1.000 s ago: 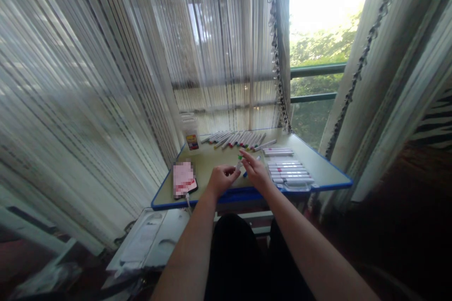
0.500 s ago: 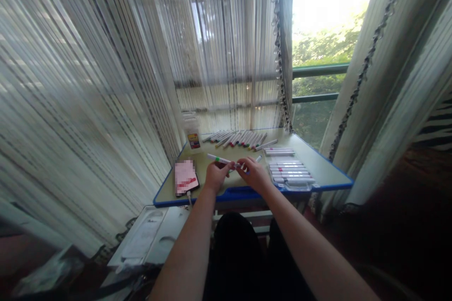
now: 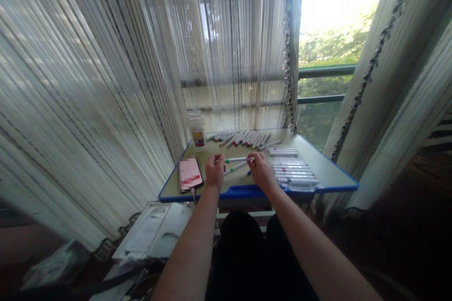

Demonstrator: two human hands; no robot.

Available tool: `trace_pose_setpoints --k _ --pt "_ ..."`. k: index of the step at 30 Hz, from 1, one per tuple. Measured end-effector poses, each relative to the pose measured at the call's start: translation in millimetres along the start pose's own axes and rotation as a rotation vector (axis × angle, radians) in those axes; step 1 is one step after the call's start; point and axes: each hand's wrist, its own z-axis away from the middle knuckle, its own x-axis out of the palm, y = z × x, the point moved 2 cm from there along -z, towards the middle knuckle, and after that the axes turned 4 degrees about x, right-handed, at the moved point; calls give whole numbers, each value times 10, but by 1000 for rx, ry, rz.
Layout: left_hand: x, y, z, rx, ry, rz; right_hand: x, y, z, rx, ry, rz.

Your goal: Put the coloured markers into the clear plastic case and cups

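Observation:
A white marker (image 3: 237, 160) with a green band near its left end stretches level between my two hands above the table. My left hand (image 3: 214, 172) is closed around its left end, and the fingers of my right hand (image 3: 261, 169) pinch its right end. Just beneath it, a second white marker (image 3: 237, 167) with a green band lies slanted on the tabletop. A small blue tip (image 3: 249, 173) shows beside my right hand; the rest of that item is hidden.
Several white markers (image 3: 247, 138) lie along the table's back. At right, a clear case (image 3: 300, 187) holds more markers. A phone (image 3: 190, 174) with a cable and a clear plastic container (image 3: 197, 131) stand at left. Blue edging rims the table (image 3: 332, 183); curtains (image 3: 233, 56) hang behind.
My hands have moved apart. The marker, earlier tilted with its left end sticking out past my left hand, now spans level between both hands. The view has shifted slightly.

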Motion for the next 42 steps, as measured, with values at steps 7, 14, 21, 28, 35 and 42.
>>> trace_pose_setpoints --k 7,14,21,28,35,42 --pt "36 -68 -25 -40 -41 170 -35 19 2 4 20 -34" --pt "38 -111 -47 -37 -62 262 -33 46 -9 170 30 -130" --pt "37 -118 -40 -60 -73 293 -34 60 -13 178 8 -125" --pt "55 -163 -67 -107 -58 346 -32 109 -21 137 86 -135" --pt "48 -182 -53 -174 -91 271 -62 94 -29 87 134 -178" --pt "38 -124 -35 -75 -93 304 3 171 -24 254 74 -348"
